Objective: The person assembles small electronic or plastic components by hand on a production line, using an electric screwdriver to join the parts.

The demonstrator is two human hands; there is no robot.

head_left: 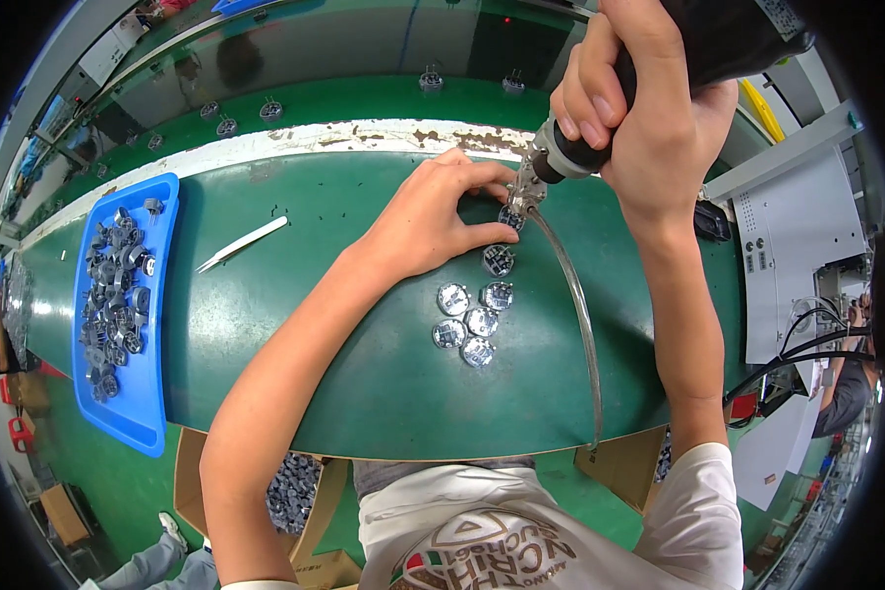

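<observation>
Small round dark metal part (510, 218) pinned on green bench (364, 393) by left hand (433, 218), fingers curled around it. Right hand (639, 108) fisted on black powered screwdriver (600, 147), tip down on part. Shiny silver round parts (470, 323) clustered just below left hand.

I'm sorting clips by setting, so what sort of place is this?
Most likely a factory assembly line. A green conveyor belt carries small round metal parts, a blue tray holds many more, and the right hand grips a powered screwdriver over a part that the left hand steadies.
</observation>
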